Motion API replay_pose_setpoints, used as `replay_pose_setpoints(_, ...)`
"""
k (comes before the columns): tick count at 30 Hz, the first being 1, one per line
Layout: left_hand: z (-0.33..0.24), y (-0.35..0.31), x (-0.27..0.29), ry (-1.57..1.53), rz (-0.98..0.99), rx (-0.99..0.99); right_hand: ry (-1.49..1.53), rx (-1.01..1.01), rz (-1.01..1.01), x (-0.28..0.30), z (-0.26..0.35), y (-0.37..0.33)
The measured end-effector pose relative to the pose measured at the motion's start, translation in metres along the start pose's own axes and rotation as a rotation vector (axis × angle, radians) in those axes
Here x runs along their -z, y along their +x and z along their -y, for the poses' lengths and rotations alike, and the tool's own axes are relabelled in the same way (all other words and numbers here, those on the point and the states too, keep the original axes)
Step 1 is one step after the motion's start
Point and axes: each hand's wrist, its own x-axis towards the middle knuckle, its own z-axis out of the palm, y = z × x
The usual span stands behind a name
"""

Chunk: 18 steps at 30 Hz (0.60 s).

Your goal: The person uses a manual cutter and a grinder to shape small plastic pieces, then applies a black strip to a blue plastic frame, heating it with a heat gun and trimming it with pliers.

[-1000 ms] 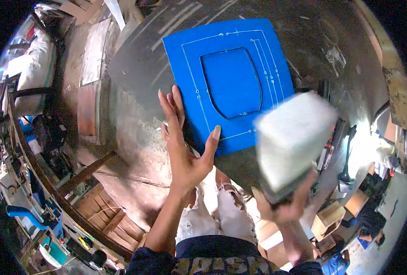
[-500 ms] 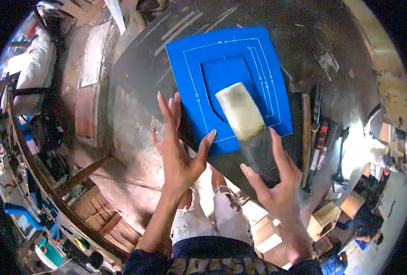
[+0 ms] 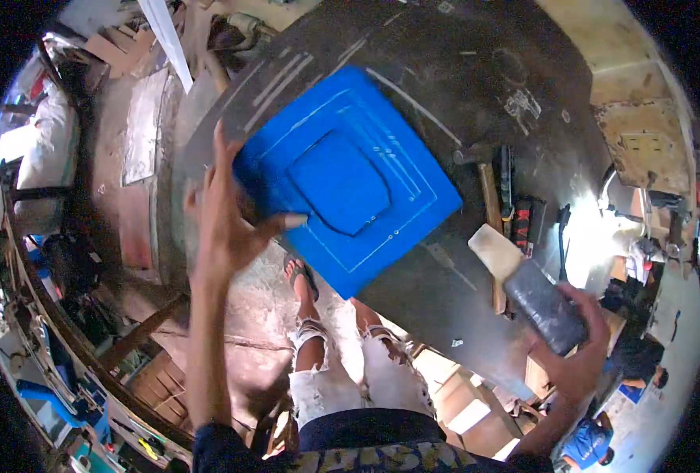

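A flat blue panel (image 3: 279, 150) lies turned cornerwise on a dark worktop. It bears thin white outlines and a dark-edged rounded shape in its middle. My left hand (image 3: 232, 244) is open at the panel's left corner, fingers spread and pointing away from me. Its thumb reaches over the lower left edge; whether it touches cannot be told. Out to the right of the panel, my right hand (image 3: 578, 347) grips a block-like tool (image 3: 543, 307) by its dark body. The tool's broad cream end points up and left, clear of the panel.
The dark worktop (image 3: 523, 181) carries pale scuffs. On its right lie a wooden strip (image 3: 492, 229) and several dark and red hand tools (image 3: 521, 221). Wooden boxes (image 3: 468, 402) stand below the near edge. Two people (image 3: 590, 441) are at the lower right.
The blue panel has turned counterclockwise and shifted left. My right hand has carried the tool off the panel to the right. My left hand has moved left and farther up.
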Motion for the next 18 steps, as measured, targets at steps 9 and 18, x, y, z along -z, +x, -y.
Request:
replay_pose_setpoints(9,-0.098,-0.116,-0.059,0.078,-0.398,0.472,0.64,-0.019,-0.536,-0.096,-0.025,0.073)
replay_pose_setpoints(18,-0.066,-0.11,-0.047,-0.648,-0.431,0.607,1.353,0.759,0.016,-0.016,0.128,0.14)
